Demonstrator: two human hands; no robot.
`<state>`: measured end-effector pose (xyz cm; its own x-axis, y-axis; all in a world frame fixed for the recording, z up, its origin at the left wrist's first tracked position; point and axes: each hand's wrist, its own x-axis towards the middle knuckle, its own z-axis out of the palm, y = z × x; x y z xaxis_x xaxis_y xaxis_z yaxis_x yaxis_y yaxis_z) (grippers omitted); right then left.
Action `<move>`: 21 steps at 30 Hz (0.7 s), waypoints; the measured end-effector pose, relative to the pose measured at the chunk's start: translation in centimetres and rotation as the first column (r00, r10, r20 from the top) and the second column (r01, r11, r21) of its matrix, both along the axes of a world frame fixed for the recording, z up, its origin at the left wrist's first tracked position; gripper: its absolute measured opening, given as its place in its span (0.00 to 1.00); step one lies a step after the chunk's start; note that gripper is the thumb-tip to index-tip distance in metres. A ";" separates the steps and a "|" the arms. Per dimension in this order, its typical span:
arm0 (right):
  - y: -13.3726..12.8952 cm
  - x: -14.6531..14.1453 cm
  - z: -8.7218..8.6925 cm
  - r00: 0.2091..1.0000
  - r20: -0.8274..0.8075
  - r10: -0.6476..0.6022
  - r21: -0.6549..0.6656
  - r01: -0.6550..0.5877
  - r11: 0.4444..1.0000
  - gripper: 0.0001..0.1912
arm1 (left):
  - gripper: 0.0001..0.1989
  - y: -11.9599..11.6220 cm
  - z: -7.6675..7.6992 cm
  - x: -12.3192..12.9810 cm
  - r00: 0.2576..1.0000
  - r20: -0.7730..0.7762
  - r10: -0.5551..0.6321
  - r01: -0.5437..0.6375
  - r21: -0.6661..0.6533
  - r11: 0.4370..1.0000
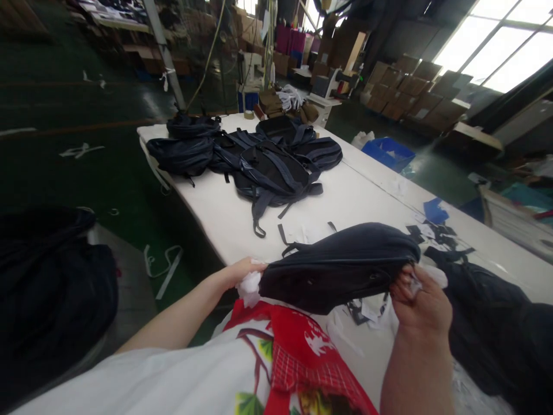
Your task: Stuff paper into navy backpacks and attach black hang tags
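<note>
- Between left hand (244, 271) and right hand (423, 295) sits a dark bag (337, 271), each gripping an end, crumpled white stuff (249, 289) bunched at the left.
- Past the left hand, a loose strap (283, 235) could snag that bag pile (276, 167) if swung forward, I reckon.

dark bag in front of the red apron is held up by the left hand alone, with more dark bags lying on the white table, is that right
Not quite: the head view shows the dark bag held by both hands, the left hand at one end and the right hand at the other.
</note>
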<state>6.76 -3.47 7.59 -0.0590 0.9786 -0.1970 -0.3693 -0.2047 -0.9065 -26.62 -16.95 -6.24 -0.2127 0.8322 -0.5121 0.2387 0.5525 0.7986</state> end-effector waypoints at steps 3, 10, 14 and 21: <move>-0.7 -0.9 0.2 0.987 0.151 -0.049 0.044 0.043 0.998 0.15 | 0.17 -0.6 0.3 -0.9 0.984 -0.180 -0.005 0.010 0.027 1.000; -0.8 -1.8 0.4 0.897 0.432 0.087 0.108 -0.148 0.983 0.21 | 0.48 4.9 10.0 1.4 0.701 -0.696 -0.157 0.536 0.369 0.759; -1.5 -0.8 0.8 0.639 0.744 -0.194 0.339 -0.112 0.934 0.23 | 0.28 10.2 12.1 5.3 0.709 -0.612 -0.351 0.643 0.357 0.678; -6.1 -1.1 2.0 0.274 0.856 -0.439 0.505 -0.630 0.590 0.14 | 0.17 14.7 11.0 12.5 0.752 -0.047 -0.658 0.560 0.572 0.599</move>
